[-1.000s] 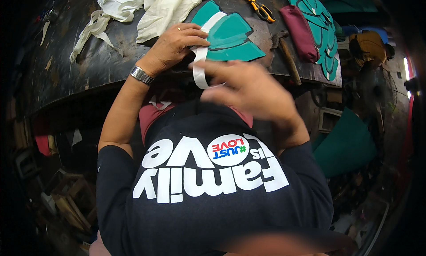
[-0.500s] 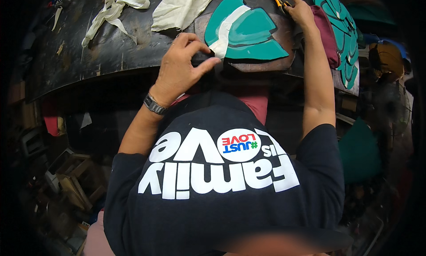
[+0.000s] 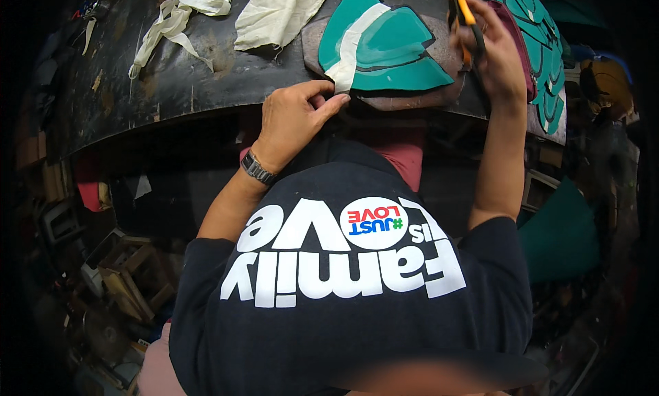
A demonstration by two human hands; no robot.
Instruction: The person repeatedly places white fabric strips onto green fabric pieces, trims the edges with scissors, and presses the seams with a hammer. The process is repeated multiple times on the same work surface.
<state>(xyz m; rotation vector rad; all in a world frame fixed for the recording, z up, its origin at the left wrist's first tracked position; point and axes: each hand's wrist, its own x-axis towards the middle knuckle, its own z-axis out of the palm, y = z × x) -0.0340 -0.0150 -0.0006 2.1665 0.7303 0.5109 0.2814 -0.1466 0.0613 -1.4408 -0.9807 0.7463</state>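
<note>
My left hand (image 3: pixel 298 118) pinches the lower end of a white cloth strip (image 3: pixel 355 40) between thumb and forefinger at the bench's near edge. The strip runs up across a glossy green sheet piece (image 3: pixel 398 42) with dark outlines, a notch in its right side. Under that piece lies a worn brownish slab (image 3: pixel 432 97). To the right, my right hand (image 3: pixel 502 63) is closed around a hand tool with orange-and-black handles (image 3: pixel 465 15), raised off the slab. Its jaws or blades cannot be made out, so its exact kind is unclear.
The dark bench (image 3: pixel 206 87) has a curved near edge. Pale cloth (image 3: pixel 274 15) and loose cloth strips (image 3: pixel 168 36) lie at its far left. A maroon pouch-like item (image 3: pixel 518 46) and several stacked green pieces (image 3: pixel 535 25) sit beyond my right hand. Wooden frames (image 3: pixel 127 279) stand lower left.
My left hand has moved right and closed from an open pinch onto the strip's end. My right hand has lifted the orange-and-black tool and turned it nearer to me.
</note>
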